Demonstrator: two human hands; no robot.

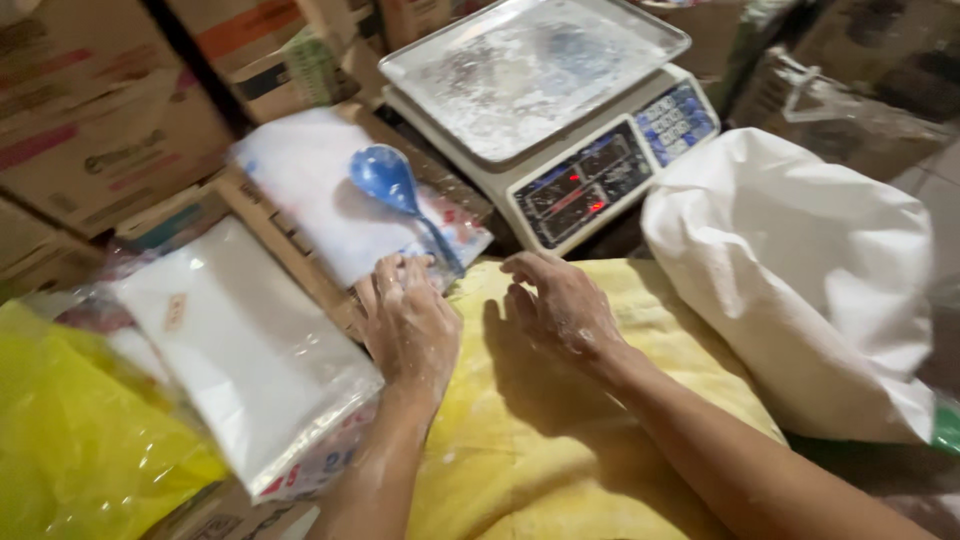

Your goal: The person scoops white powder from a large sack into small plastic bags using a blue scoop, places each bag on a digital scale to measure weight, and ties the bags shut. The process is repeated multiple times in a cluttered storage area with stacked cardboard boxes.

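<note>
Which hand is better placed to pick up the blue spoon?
Left. The left hand already rests at the handle end of the blue spoon; the right hand lies farther off on the yellow sack.

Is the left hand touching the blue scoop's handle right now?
Cannot tell. In the head view the left hand has its fingertips right at the lower end of the blue scoop, but motion blur hides whether they meet or a gap remains.
</note>
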